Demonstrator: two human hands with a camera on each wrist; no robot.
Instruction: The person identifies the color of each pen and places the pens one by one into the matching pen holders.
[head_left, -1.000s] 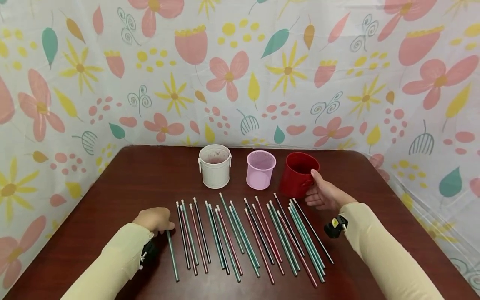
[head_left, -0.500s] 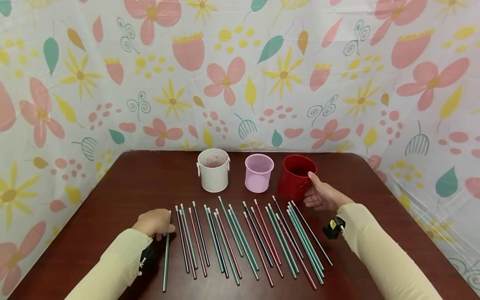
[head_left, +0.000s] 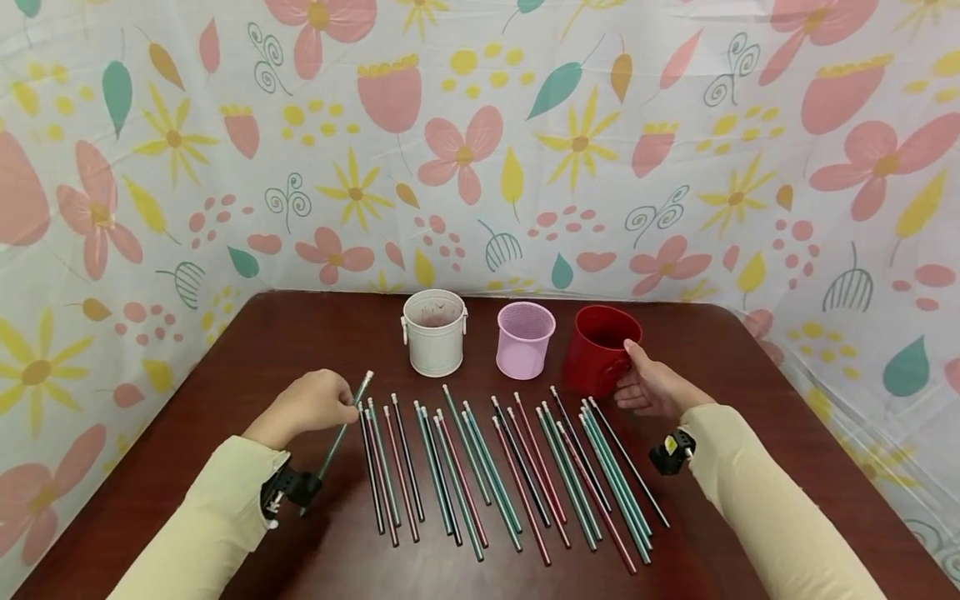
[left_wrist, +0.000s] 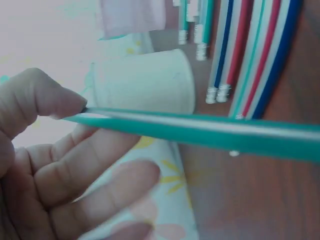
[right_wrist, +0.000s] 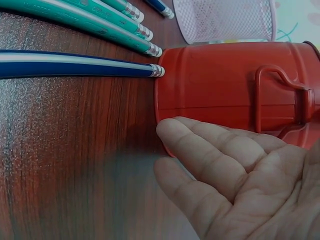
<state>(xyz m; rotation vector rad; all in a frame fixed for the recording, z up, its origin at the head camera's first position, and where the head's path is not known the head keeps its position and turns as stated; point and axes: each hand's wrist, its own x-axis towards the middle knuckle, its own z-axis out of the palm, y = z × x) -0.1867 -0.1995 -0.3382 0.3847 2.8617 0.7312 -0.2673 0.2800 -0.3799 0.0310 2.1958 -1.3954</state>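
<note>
The left grip (head_left: 311, 408) reaches in above the surface (head_left: 247, 358), pinched closed on a green pencil (left_wrist: 225, 134) slanting through it, eraser end up. The right grip (head_left: 651, 387) stretches forward, thumb at the rim of a red bucket (head_left: 588, 362), fingers fairly straight along its wall. More pencils (head_left: 521, 492) lie just right of the left grip; a white bucket (head_left: 437, 346) and pink mesh cup (head_left: 522, 354) stand beyond, between both grips. Leftward, bare surface runs to its edge.

held pencil (left_wrist: 200, 131): green | bucket (head_left: 588, 362): red | pail (head_left: 437, 348): white | mesh cup (head_left: 522, 354): lilac | backdrop (head_left: 465, 157): white, floral
</note>
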